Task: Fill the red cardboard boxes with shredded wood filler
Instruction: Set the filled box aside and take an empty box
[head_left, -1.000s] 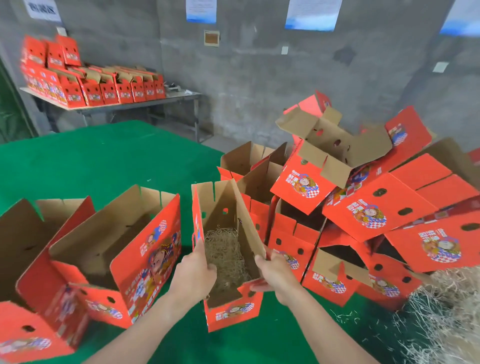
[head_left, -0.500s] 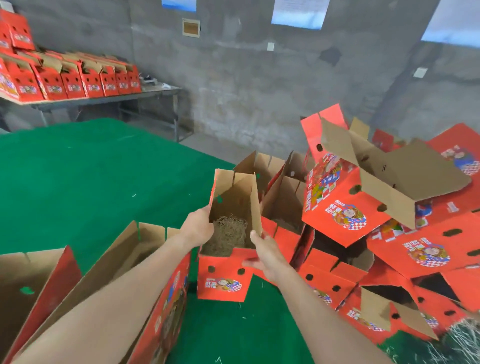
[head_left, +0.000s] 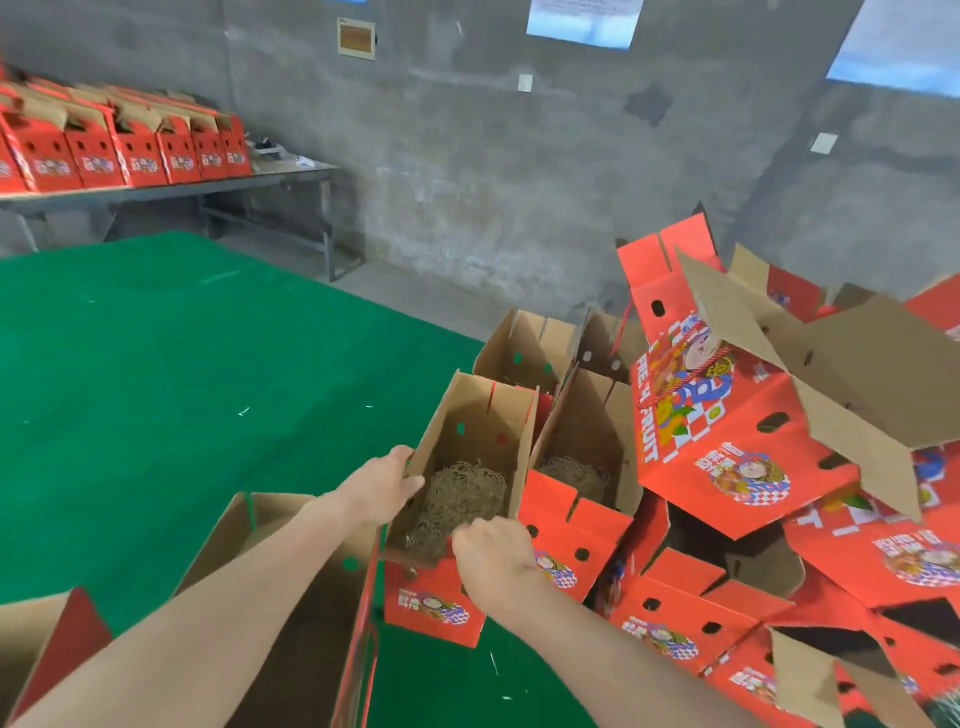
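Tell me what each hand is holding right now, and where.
Both hold one open red box: the left hand grips its left wall's rim, the right hand its near rim.

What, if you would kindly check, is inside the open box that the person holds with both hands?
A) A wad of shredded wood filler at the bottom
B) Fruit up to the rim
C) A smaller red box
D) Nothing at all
A: looking down into the open box, gripped by the left hand and the right hand, a tangle of shredded wood filler lies at its bottom.
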